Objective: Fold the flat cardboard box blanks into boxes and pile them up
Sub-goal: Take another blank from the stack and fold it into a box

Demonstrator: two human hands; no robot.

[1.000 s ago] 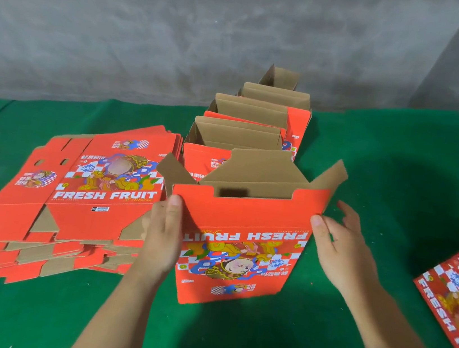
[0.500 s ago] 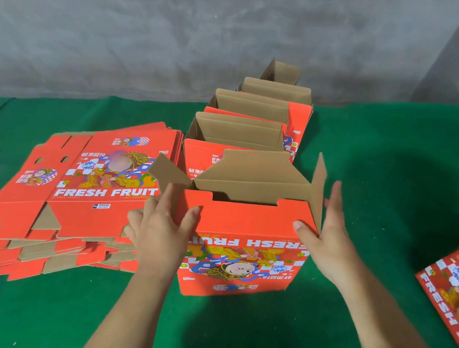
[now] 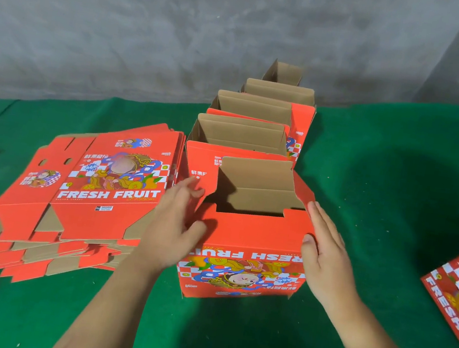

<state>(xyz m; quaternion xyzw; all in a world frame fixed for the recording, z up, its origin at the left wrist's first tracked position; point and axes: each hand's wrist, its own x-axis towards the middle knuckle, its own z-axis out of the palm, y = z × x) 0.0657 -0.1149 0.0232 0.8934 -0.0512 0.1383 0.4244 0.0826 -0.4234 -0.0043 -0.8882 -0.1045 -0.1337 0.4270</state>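
Red box with checkered cartoon print, brown inside, on green cloth.

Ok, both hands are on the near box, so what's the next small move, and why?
Probably press the side flaps inward and down. The box stands upright with its top open; the left hand and right hand each touch a red side flap that is only partly folded in.
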